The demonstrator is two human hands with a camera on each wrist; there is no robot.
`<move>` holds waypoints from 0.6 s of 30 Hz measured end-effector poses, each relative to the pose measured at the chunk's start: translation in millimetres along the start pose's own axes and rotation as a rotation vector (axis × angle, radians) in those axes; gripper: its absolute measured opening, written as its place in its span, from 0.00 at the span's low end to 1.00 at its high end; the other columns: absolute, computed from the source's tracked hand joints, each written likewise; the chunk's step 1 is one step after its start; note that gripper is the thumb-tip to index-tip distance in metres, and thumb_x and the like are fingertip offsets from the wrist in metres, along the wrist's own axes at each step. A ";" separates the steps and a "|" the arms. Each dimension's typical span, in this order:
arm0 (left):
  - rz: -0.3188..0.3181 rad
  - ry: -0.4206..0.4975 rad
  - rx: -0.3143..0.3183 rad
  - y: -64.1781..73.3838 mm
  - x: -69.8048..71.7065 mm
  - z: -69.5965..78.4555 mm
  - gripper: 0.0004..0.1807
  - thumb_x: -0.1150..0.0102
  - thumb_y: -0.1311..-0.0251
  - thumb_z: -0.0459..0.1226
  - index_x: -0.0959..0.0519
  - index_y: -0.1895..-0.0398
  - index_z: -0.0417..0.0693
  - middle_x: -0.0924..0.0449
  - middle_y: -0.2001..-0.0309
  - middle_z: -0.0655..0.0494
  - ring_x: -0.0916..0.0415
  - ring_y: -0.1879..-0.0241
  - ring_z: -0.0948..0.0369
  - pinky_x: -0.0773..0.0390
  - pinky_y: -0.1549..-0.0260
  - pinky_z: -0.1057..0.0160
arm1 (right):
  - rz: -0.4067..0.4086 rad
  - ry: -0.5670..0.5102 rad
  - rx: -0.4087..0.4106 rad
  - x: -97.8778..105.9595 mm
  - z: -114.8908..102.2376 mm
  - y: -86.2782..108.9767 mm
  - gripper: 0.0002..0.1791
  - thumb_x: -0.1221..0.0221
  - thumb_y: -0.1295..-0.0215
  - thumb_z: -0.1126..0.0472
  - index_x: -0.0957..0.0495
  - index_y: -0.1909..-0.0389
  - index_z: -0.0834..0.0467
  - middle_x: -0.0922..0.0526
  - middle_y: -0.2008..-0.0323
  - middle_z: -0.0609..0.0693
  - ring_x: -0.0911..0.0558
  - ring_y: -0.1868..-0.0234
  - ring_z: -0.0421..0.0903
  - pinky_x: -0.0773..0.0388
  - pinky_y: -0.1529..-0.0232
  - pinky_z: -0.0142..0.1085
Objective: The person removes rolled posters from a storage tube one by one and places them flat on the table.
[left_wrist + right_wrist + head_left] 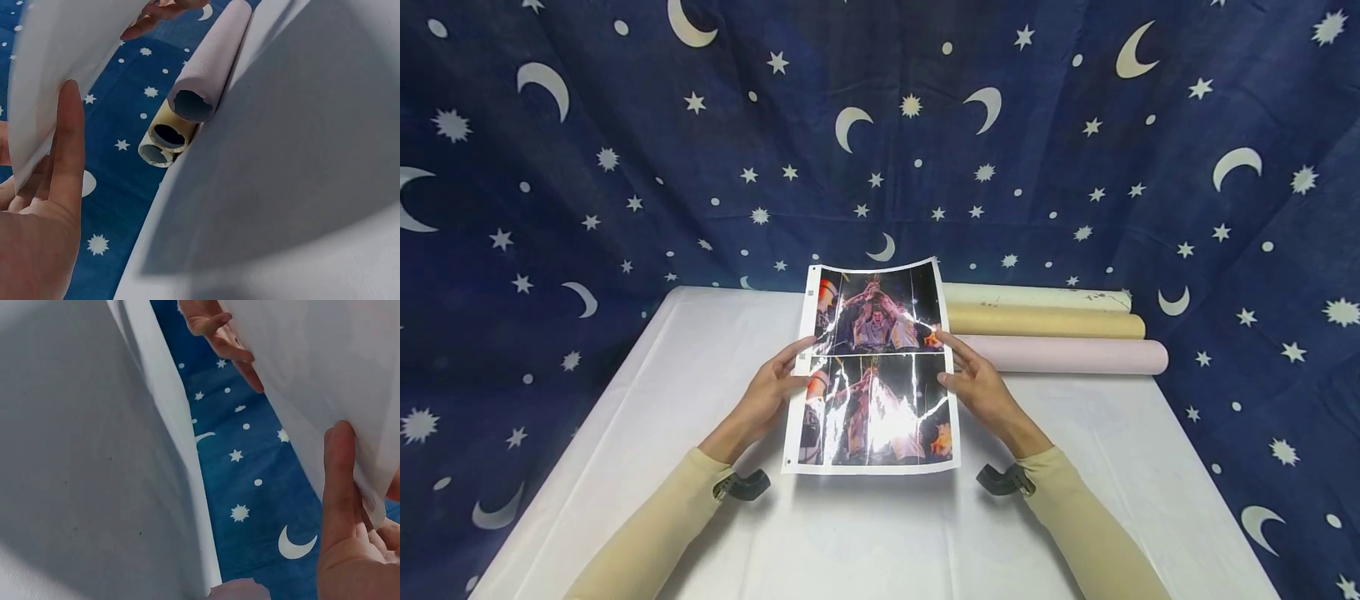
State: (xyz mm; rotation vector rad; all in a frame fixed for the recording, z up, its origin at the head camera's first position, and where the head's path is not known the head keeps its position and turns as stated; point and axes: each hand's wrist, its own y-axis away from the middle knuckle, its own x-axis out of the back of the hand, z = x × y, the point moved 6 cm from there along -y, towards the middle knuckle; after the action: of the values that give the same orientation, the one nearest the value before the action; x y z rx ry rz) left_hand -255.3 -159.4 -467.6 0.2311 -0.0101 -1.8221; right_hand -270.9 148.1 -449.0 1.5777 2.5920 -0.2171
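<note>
Glossy two-photo print (868, 417) held up off table (850, 542), left of pink paper roll (1075, 356); print's long axis fore-aft, crosswise to roll. Left hand (765, 392) pinches left edge, right hand (988, 396) pinches right edge, nearer roll. Gold roll (1052, 321), white roll (1037, 297) behind pink one, starry curtain (625, 125) beyond. Tabletop extends left and personward of pink roll; likely best room there.

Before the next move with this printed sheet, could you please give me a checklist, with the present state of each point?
1. Left hand grips the sheet at its left edge: ok.
2. Right hand grips the right edge: ok.
3. Sheet lifted off the table: ok.
4. Sheet flat: not ok, its top edge curves.
5. Sheet free of glare: not ok, bright reflections on its front.
6. Rolls apart from the sheet: ok, the left wrist view shows a gap.
</note>
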 end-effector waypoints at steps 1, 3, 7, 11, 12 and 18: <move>0.000 0.007 0.002 -0.1 0.5 -0.1 0.41 0.48 0.40 0.26 0.44 0.24 0.61 0.39 0.26 0.50 0.22 0.44 0.65 0.18 0.50 0.63 | -0.003 0.002 -0.006 -0.2 0.6 -0.3 0.42 0.47 0.36 0.76 0.50 0.23 0.56 0.46 0.25 0.65 0.19 0.45 0.36 0.19 0.47 0.33; -0.008 0.024 -0.005 0.0 1.9 0.3 0.41 0.48 0.40 0.26 0.45 0.24 0.59 0.39 0.26 0.48 0.21 0.45 0.64 0.18 0.50 0.62 | -0.015 0.025 -0.029 -1.1 2.3 -1.2 0.43 0.45 0.36 0.75 0.51 0.22 0.54 0.44 0.27 0.69 0.17 0.48 0.39 0.18 0.49 0.35; -0.006 0.032 -0.022 0.6 6.2 0.7 0.41 0.50 0.40 0.24 0.46 0.23 0.57 0.41 0.26 0.46 0.20 0.47 0.65 0.17 0.51 0.59 | -0.031 0.096 -0.043 -4.6 2.7 -4.0 0.46 0.41 0.38 0.73 0.51 0.22 0.52 0.38 0.31 0.74 0.14 0.53 0.41 0.17 0.51 0.38; 0.029 -0.044 -0.024 0.4 12.0 0.8 0.42 0.51 0.39 0.23 0.47 0.23 0.56 0.41 0.26 0.44 0.20 0.49 0.66 0.17 0.52 0.59 | -0.027 0.105 -0.016 -9.2 2.2 -10.3 0.45 0.43 0.40 0.76 0.51 0.23 0.56 0.38 0.30 0.72 0.16 0.48 0.40 0.18 0.49 0.37; 0.045 -0.079 -0.026 0.0 14.1 1.0 0.42 0.51 0.39 0.23 0.47 0.23 0.56 0.40 0.26 0.44 0.20 0.49 0.65 0.16 0.53 0.60 | -0.022 0.122 -0.013 -10.2 2.9 -12.2 0.45 0.44 0.40 0.77 0.50 0.23 0.57 0.38 0.30 0.70 0.17 0.47 0.41 0.18 0.49 0.37; 0.123 -0.318 -0.038 0.0 28.2 7.0 0.41 0.49 0.39 0.26 0.46 0.23 0.53 0.36 0.29 0.41 0.19 0.50 0.57 0.18 0.61 0.68 | 0.030 0.284 -0.040 -18.3 9.3 -24.2 0.41 0.43 0.40 0.75 0.43 0.26 0.56 0.36 0.29 0.64 0.20 0.43 0.61 0.15 0.55 0.41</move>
State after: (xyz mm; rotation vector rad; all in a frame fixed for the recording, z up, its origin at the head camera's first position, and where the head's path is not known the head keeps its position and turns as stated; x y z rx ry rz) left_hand -263.3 -187.2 -465.1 -0.0857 -0.2082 -1.7178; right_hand -283.9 119.5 -453.6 1.7463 2.7541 0.0671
